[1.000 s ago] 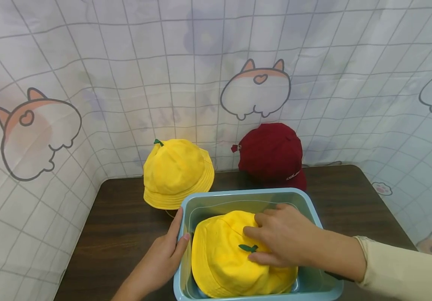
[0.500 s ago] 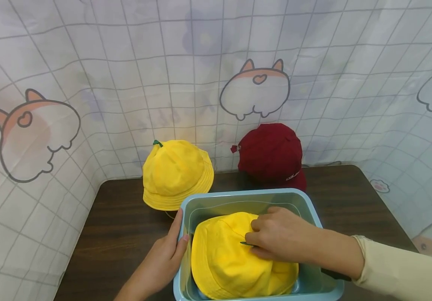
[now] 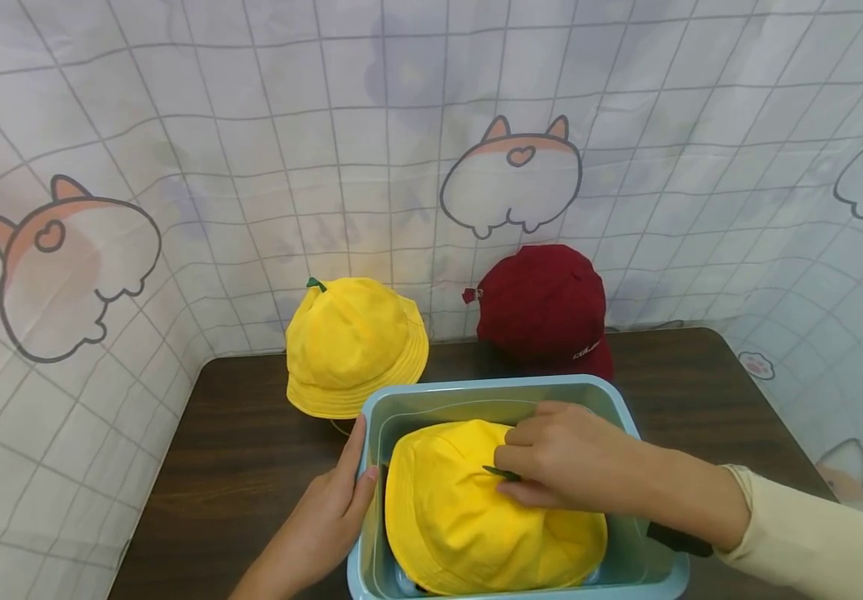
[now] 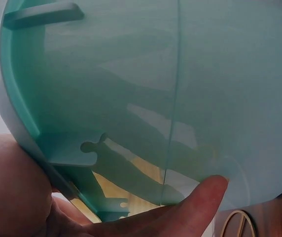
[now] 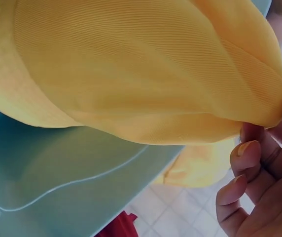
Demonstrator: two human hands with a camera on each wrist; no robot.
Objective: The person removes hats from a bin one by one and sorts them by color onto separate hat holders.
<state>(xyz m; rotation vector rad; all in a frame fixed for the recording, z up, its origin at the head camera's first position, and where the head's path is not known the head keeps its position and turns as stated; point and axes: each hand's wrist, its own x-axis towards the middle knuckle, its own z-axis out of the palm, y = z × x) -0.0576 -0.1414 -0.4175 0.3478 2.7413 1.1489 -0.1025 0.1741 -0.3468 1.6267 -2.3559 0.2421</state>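
A yellow bucket hat (image 3: 461,525) with a small green leaf on top lies inside a light blue plastic basin (image 3: 491,384). My right hand (image 3: 569,458) pinches the hat's crown near the leaf; in the right wrist view the thumb and index finger of that hand (image 5: 264,182) hold the yellow cloth (image 5: 131,74), the other fingers loosely curled. At the basin's left rim my left hand (image 3: 326,508) grips with the thumb over the edge. From the left wrist view, a finger of the left hand (image 4: 195,207) lies along the basin's outer wall (image 4: 131,84).
A second yellow bucket hat (image 3: 356,346) with a leaf stands behind the basin to the left. To the back right sits a dark red cap (image 3: 544,308). All stand on a dark wooden table (image 3: 206,467), with a white grid-patterned cloth (image 3: 371,167) hanging around it.
My right hand's fingers have closed from spread on the crown to a pinch, and the hat's cloth has lifted and shifted slightly right. The left hand keeps its place on the rim.
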